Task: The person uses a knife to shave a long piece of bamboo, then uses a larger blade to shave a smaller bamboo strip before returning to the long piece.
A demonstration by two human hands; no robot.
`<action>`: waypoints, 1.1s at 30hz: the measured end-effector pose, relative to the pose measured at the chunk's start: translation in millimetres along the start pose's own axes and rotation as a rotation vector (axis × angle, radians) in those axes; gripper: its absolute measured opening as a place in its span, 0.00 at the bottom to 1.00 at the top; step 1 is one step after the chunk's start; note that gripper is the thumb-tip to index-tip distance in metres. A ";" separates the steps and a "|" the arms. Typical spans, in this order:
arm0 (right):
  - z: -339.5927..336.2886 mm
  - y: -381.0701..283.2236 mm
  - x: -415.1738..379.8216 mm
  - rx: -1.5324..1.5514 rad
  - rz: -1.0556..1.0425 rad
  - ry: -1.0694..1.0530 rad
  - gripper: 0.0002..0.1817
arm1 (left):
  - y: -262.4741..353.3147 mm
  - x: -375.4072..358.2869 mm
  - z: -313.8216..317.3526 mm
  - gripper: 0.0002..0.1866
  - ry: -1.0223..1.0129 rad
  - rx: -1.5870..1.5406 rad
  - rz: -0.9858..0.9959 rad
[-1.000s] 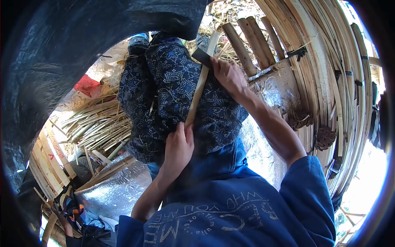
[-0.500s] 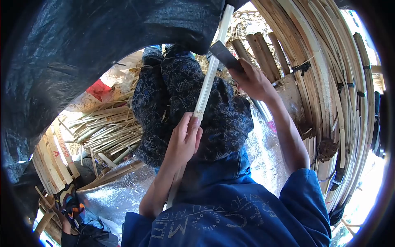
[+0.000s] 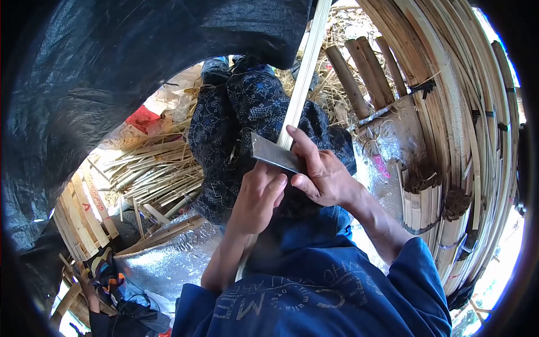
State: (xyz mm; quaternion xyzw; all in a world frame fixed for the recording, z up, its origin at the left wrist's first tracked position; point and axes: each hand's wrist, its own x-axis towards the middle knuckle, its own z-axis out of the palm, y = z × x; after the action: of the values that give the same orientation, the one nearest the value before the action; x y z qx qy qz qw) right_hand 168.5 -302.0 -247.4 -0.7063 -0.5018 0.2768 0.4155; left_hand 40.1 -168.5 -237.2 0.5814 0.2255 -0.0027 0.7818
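Note:
A long pale bamboo strip [image 3: 307, 78] slants up over my lap, its lower part running down past my forearm. My left hand [image 3: 255, 199] is closed around it, with the thumb pointing towards the blade. In my right hand [image 3: 327, 177] is a flat grey knife blade [image 3: 274, 153]. It lies across the strip just above my left fingers, its free end pointing left. The right thumb and fingers are around the near end of the knife, so its handle is hidden. Patterned dark trousers [image 3: 264, 112] cover my legs beneath the strip.
Long bundled bamboo slats [image 3: 449, 112] curve along the right side. A heap of split bamboo pieces [image 3: 154, 171] lies to the left. Dark plastic sheeting [image 3: 140, 50] hangs over the upper left. Silvery foil [image 3: 174, 255] covers the ground, and a pink-handled tool [image 3: 380, 165] lies on the right.
My right hand has brought the knife down along the strip, from near its upper end to just above my left hand. My left hand still grips the strip.

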 end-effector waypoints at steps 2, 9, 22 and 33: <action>6.2 1.8 -0.9 -0.014 0.045 0.024 0.45 | -1.6 -4.0 -0.5 0.17 -0.043 0.103 0.100; 9.0 -8.8 5.6 0.267 0.176 0.026 0.58 | -9.5 -19.5 -6.6 0.22 0.050 0.337 0.085; 22.2 -1.1 0.6 0.408 0.315 -0.297 0.54 | -24.1 -50.4 -16.7 0.35 -0.008 0.214 -0.084; 19.0 -12.2 3.3 0.342 0.414 -0.369 0.59 | -14.3 -64.9 -13.2 0.16 0.050 0.160 -0.183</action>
State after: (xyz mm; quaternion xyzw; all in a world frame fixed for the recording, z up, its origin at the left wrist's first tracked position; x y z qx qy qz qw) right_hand 148.4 -291.2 -246.3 -0.6512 -0.3607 0.5590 0.3652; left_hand -26.6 -177.9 -230.0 0.6189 0.2961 -0.0776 0.7234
